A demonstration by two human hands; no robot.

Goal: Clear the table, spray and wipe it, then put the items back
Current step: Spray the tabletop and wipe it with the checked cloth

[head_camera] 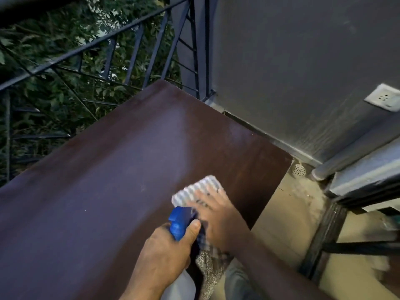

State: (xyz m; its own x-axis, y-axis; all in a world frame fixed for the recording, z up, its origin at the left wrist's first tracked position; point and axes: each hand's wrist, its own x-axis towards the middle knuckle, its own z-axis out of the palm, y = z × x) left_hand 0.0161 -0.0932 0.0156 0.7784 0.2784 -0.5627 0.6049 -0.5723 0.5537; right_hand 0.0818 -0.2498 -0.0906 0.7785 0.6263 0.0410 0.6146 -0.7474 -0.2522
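My left hand grips the neck of a spray bottle, fingers curled round it and my thumb laid up along the blue trigger head. The bottle's pale body runs down below my wrist toward the bottom edge of the view. Its nozzle points away from me, over the dark brown worktop.

Just beside it, to the right, my right hand lies flat with the fingers spread, pressing a white ribbed cleaning cloth onto the worktop. The cloth shows beyond my fingertips and to their left; the rest of it is hidden under my palm. The blue head of the bottle overlaps the near edge of the cloth in this view, and I cannot tell whether they touch. Motion blur softens my fingers.

Both hands sit near the worktop's right front corner. Ahead of them the wood carries a paler, hazy sheen running toward the far edge. Beyond the far edge stands a dark metal railing with green foliage behind it. To the right of my right hand rises a grey wall bearing a white socket plate, and low at the wall's foot, past the worktop's corner, a round drain cover sits in the beige floor.
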